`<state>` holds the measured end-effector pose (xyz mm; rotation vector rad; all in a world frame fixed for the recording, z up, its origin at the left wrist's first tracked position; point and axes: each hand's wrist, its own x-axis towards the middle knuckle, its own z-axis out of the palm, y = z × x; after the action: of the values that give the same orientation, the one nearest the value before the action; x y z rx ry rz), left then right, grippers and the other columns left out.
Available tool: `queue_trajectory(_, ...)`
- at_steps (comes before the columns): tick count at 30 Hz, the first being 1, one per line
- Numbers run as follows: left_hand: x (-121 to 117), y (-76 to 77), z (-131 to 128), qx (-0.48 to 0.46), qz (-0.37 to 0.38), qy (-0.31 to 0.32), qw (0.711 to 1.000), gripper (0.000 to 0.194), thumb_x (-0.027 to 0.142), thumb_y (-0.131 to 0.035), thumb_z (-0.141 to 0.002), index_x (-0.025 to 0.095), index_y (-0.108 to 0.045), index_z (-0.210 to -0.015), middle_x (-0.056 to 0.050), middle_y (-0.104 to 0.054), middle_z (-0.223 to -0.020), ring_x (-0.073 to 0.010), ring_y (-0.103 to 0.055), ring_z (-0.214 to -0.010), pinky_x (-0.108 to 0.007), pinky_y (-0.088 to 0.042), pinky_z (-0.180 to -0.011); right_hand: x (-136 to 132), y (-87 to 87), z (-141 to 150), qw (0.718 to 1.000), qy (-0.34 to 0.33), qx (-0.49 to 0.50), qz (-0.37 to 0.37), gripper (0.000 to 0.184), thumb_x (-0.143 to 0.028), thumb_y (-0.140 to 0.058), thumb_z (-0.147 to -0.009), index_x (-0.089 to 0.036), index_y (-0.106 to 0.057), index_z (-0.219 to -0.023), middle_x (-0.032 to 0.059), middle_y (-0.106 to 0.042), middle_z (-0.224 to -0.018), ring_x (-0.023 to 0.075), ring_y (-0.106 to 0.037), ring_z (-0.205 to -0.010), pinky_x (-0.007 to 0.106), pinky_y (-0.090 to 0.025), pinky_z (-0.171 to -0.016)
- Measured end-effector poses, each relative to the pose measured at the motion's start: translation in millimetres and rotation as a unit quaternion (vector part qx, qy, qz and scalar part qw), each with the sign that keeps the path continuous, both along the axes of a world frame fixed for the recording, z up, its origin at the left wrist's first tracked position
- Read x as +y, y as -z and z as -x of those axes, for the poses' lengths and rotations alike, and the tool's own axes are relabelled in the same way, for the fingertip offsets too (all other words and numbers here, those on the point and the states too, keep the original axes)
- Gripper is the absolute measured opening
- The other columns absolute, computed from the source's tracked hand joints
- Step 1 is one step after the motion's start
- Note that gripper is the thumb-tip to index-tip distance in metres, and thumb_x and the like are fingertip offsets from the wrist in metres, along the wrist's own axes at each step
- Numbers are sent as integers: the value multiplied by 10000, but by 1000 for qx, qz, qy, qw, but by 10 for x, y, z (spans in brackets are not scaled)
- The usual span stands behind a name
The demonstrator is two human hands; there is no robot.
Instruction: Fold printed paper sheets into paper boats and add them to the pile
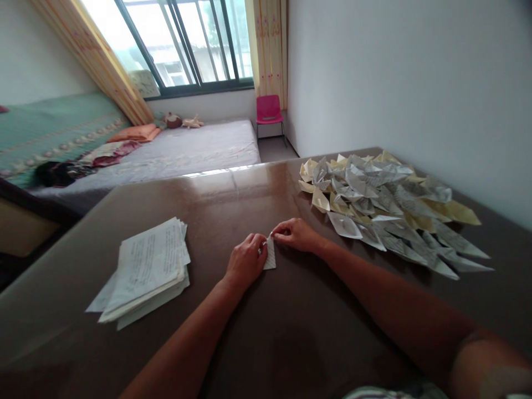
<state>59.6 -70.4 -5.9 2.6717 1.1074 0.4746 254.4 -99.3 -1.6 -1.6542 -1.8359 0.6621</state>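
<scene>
A small folded piece of paper (270, 258) with printed lines lies on the brown table, its narrow tip pointing away from me. My left hand (246, 257) is closed on its left side, with the fingers covering part of it. The fingertips of my right hand (294, 234) pinch the paper near its top point. To the right of my right hand lies a heap of folded paper boats (366, 185), some white with print and some yellowish. A stack of written paper sheets (147, 257) sits to the left of my left hand, its edges uneven.
The glossy brown table (216, 205) reaches to a white wall on the right. Beyond it are a bed (208, 144) with a grey sheet, a pink chair (269, 110), a window (195, 44) and yellow curtains (271, 50).
</scene>
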Motion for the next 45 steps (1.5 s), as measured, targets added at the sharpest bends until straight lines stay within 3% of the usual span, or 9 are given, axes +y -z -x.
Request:
queue_trajectory(5, 15, 28, 9, -12, 1, 4, 1000, 175, 283, -428, -929, 216, -579, -987, -12, -616, -900, -128, -578, -680, -252, -415, -659, -14, 41, -53, 996, -61, -63, -33, 251, -235, -591, -814, -256, -752, -1005, 23, -699, -902, 131, -626, -762, 211, -417, -687)
queue_trajectory(9, -1, 26, 30, 0, -7, 28, 1000, 237, 307, -426, -935, 226, -600, -1073, -26, -605, -925, -130, -578, -706, -251, -438, -676, -32, 61, -109, 988, -84, -124, -50, 232, -285, -572, -854, -295, -745, -1008, 23, -646, -902, 121, -603, -742, 214, -392, -661)
queue_trajectory(12, -34, -1, 48, 30, -23, 62, 997, 282, 337, -415, -942, 227, -604, -1119, -47, -594, -973, -154, -584, -806, -265, -464, -734, -4, 63, -164, 990, -95, -93, -37, 217, -257, -573, -860, -261, -752, -983, 26, -647, -865, 118, -600, -731, 210, -399, -659)
queue_trajectory(15, -70, -37, 59, 63, -43, 85, 993, 321, 380, -420, -940, 233, -583, -1174, -63, -579, -1039, -190, -567, -914, -305, -480, -810, 34, 76, -193, 996, -56, -45, -55, 204, -174, -593, -830, -198, -749, -959, 33, -662, -827, 125, -605, -739, 214, -425, -691)
queue_trajectory(17, -94, -65, 63, 79, -45, 92, 992, 353, 413, -435, -931, 234, -561, -1207, -70, -567, -1080, -207, -551, -959, -329, -486, -841, 42, 96, -191, 995, -39, -32, -91, 225, -152, -585, -830, -197, -734, -993, 40, -663, -881, 127, -608, -767, 224, -440, -726)
queue_trajectory(23, -181, -182, 97, 114, -33, 109, 987, 531, 533, -529, -851, 199, -512, -1263, -97, -534, -1179, -259, -499, -1075, -389, -485, -903, -13, 130, -179, 976, -128, -135, -114, 337, -175, -494, -893, -311, -687, -1134, 28, -617, -1127, 137, -625, -903, 247, -450, -811)
queue_trajectory(34, -196, -236, 111, 188, -143, 72, 969, 351, 177, -464, -880, 140, -557, -1216, -91, -646, -1049, -241, -557, -940, -353, -485, -787, -51, 60, -161, 972, -137, -128, -139, 310, -232, -622, -811, -264, -671, -1116, 34, -644, -1151, 180, -594, -1044, 286, -450, -897)
queue_trajectory(40, -22, -209, 179, 145, -137, 53, 978, 266, 275, -463, -934, 257, -601, -1161, -37, -676, -1018, -203, -573, -949, -281, -463, -665, -47, 86, -118, 979, -116, -105, -134, 226, -317, -588, -868, -285, -700, -1062, 21, -652, -1111, 156, -617, -977, 258, -442, -844)
queue_trajectory(45, 85, -185, 229, 85, -87, 22, 992, 245, 363, -431, -950, 329, -651, -1051, 4, -689, -1023, -192, -566, -978, -259, -447, -636, 0, 72, -135, 988, -111, -57, -88, 292, -369, -471, -942, -245, -726, -1016, 26, -676, -1077, 138, -636, -913, 241, -441, -816)
